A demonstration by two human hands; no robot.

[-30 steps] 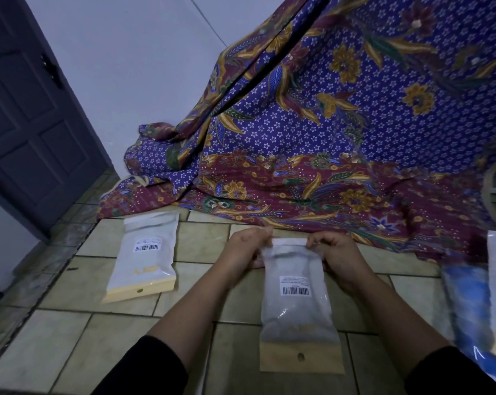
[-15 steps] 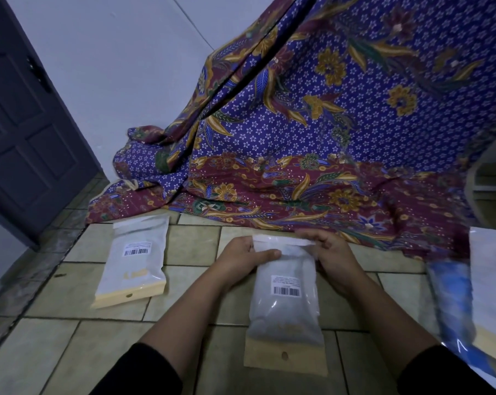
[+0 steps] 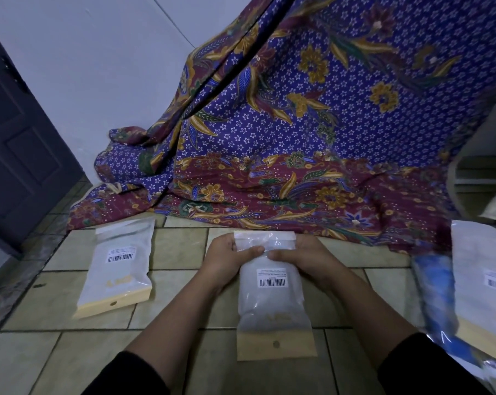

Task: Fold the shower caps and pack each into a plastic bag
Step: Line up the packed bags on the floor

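Observation:
A clear plastic bag (image 3: 272,303) with a barcode label and a tan card strip at its near end lies on the tiled floor in front of me, with a pale folded shower cap inside. My left hand (image 3: 226,259) and my right hand (image 3: 301,259) grip its far end from either side, thumbs meeting on top just below the flap. A second packed bag (image 3: 118,269) of the same kind lies flat to the left, untouched.
A purple and maroon batik cloth (image 3: 298,155) drapes down onto the floor just beyond my hands. More bags (image 3: 486,283) and a blue plastic packet (image 3: 437,297) lie at the right edge. A dark door (image 3: 18,155) stands at the left.
My hands have slid inward along the bag's far end, from its corners to the middle, where the thumbs now meet. The bag has stayed on the floor.

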